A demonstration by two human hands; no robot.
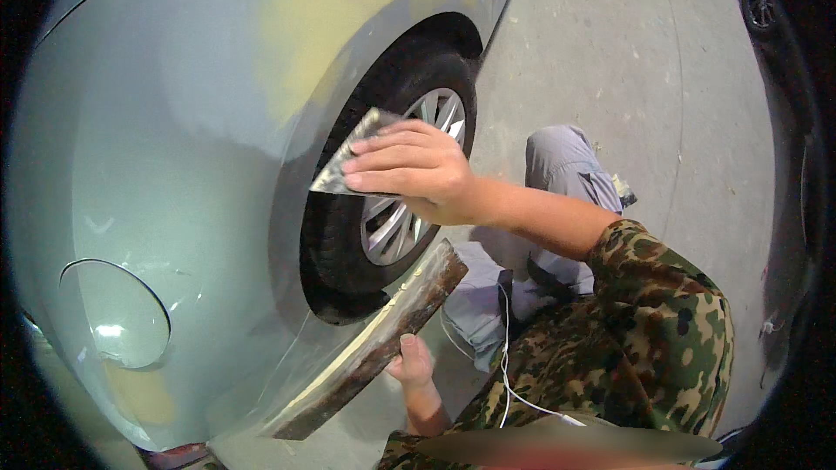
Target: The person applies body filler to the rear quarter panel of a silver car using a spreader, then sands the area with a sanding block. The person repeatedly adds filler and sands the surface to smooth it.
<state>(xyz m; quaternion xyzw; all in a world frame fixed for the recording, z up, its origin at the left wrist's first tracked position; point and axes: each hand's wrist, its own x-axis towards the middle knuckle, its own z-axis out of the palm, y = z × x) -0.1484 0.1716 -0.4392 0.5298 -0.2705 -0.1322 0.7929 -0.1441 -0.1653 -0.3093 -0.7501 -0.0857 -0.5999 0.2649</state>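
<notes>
Right hand (422, 165), pinching one thin, flat, paste-smeared grey spreader (331, 178) before the black rubber tyre (324, 265); left hand (412, 364), gripping the near long edge of one brown-stained board (366, 374) bearing cream paste (335, 370): spreader best kept low-angled, pressure even.

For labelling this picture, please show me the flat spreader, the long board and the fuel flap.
Flat spreader (335, 176), head view: lower left part of blade.
Long board (370, 353), head view: dark face, near the middle.
Fuel flap (120, 313), head view: middle of round panel.
</notes>
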